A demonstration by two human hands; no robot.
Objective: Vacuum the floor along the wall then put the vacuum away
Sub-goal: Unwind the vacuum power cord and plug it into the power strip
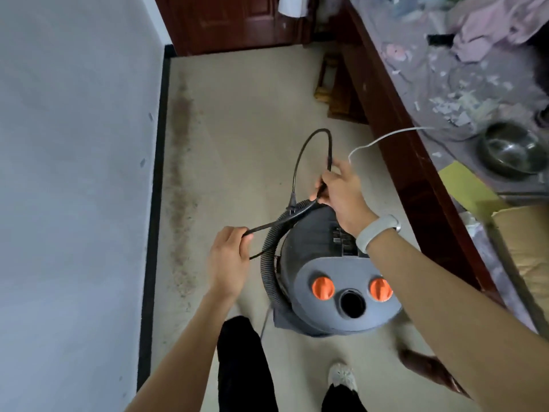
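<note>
A grey canister vacuum (323, 257) with two orange knobs and a round port stands on the floor between my arms. A ribbed black hose (269, 248) curls round its left side. My left hand (228, 260) pinches the black power cord (300, 156) at a low bend left of the vacuum. My right hand (341, 191) grips the same cord above the vacuum's far end. Between the hands the cord arcs up in a loop. A strip of dark dust (181, 179) runs along the floor beside the white wall (74, 144) and its black skirting.
A dark wooden table (413, 162) lines the right side, carrying a metal bowl (511, 150), cloth and scraps. A thin white wire (383, 136) hangs off its edge near my right hand. A dark red door (225, 19) closes the far end. Cardboard (525, 248) sits at right.
</note>
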